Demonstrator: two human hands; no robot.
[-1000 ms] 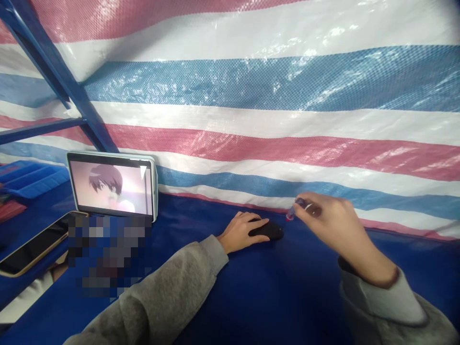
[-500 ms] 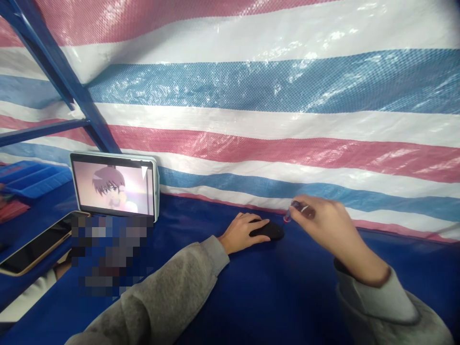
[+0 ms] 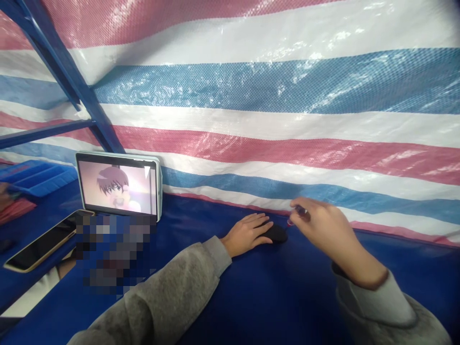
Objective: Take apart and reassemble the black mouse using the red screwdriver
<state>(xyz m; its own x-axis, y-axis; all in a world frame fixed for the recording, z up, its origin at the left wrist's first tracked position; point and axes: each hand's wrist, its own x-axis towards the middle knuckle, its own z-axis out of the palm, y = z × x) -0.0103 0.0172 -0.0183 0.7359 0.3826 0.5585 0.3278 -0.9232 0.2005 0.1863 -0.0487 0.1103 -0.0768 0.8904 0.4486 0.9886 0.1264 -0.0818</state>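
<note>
My left hand (image 3: 246, 235) lies palm down, fingers stretched out and apart, with the fingertips on the left edge of a black computer mouse (image 3: 276, 233) on the blue tabletop (image 3: 258, 292). Just to the right, my right hand (image 3: 319, 220) is raised over the table. Its thumb and fingers pinch a small see-through purplish tool (image 3: 300, 210) with a pinkish-red ring at its lower end. The fingers cover much of this tool, so its exact kind is unclear. Its tip is close to the mouse's right end; contact cannot be made out.
Left of my arm, a tablet (image 3: 118, 187) stands upright showing a cartoon. A phone (image 3: 46, 242) lies nearby, beside a pixelated patch. Farther left are a blue compartment tray (image 3: 43, 177) and part of another person's hand (image 3: 4, 196). A striped tarp (image 3: 251, 120) hangs behind the table.
My left fingers have shifted back slightly, uncovering more of the mouse. The small tool in my right hand has changed its tilt a little. The whole view has shifted slightly.
</note>
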